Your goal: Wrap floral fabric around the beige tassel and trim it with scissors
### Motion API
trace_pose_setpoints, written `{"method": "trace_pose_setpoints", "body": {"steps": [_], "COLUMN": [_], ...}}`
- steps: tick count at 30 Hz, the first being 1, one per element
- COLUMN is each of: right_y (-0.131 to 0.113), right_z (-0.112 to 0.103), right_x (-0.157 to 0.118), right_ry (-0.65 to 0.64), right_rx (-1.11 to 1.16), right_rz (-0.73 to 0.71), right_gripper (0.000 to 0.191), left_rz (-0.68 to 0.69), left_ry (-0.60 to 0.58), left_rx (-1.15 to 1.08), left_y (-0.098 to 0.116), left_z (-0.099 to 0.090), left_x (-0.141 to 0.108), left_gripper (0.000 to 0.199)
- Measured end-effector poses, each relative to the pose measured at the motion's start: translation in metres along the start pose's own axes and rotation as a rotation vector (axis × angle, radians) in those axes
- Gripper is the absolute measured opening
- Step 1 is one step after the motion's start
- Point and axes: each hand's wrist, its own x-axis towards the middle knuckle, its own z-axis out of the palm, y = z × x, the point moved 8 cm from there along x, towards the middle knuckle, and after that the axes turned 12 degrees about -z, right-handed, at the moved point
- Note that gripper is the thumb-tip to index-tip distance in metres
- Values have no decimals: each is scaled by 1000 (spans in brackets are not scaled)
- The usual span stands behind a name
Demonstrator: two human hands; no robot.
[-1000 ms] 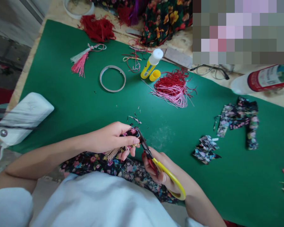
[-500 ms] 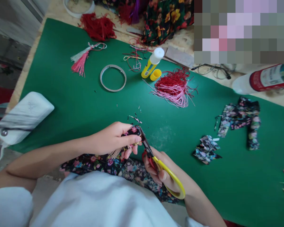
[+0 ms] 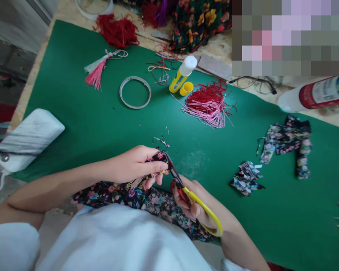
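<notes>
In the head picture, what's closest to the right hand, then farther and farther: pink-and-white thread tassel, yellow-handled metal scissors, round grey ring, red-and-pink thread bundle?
1. Yellow-handled metal scissors: held in the right hand.
2. Red-and-pink thread bundle: farther up the green mat.
3. Round grey ring: left of the bundle.
4. Pink-and-white thread tassel: upper left.

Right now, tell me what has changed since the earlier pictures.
Nothing visibly moved or was let go, beyond slight view drift. The left hand still grips the black floral fabric piece; the right hand still holds the yellow-and-red-handled scissors at its edge.
</notes>
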Motion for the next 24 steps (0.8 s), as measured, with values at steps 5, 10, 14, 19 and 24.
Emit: {"method": "trace_pose_setpoints", "body": {"steps": [5,10,14,19,24], "right_y": [3,5,6,7,5], "right_z": [-2,-4,-5,-5,-4], "right_x": [-2,-1,-1,-1,0], "right_ry": [9,21,16,-1,-12], "right_rx": [-26,-42,-42,-33,-20], "right_rz": [-3,-9,-18,-14,5], "right_gripper": [65,66,66,65,64], "left_rz": [-11,-18,-36,-48,-38], "left_ry": [6,27,28,20,12], "left_rx": [37,56,63,59,61], "left_y": [1,0,1,2,3], "left_z": [0,-2,-2,-1,-1], "left_x": [-1,-1,-1,-2,-2], "left_gripper": [34,33,32,31,30]}}
